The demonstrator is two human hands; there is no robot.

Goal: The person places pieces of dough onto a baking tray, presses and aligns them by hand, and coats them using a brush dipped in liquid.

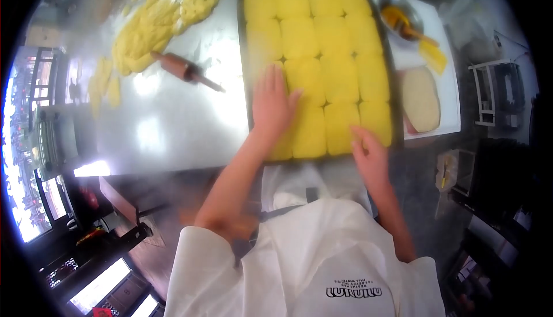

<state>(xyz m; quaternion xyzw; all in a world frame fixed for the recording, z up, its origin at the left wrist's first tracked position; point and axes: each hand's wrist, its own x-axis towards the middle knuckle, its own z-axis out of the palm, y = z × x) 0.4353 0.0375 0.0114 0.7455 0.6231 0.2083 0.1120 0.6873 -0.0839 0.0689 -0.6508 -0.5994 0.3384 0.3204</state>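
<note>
A dark rectangular tray (396, 86) holds several rows of flat yellow dough squares (341, 80), set edge to edge with small gaps where their corners meet. My left hand (273, 103) lies flat on the dough at the tray's left side, fingers stretched forward and thumb out to the right. At the front right corner, my right hand (370, 154) touches or hovers just over a dough square, its fingers loosely bent and apart. Neither hand holds anything.
Left of the tray, a wooden rolling pin (183, 69) lies on the metal table (173, 124) near a large mass of yellow dough (147, 32). To the right, a white board (446, 107) carries a metal bowl (399, 10), a yellow scraper or brush (432, 57) and a pale oval piece (421, 99).
</note>
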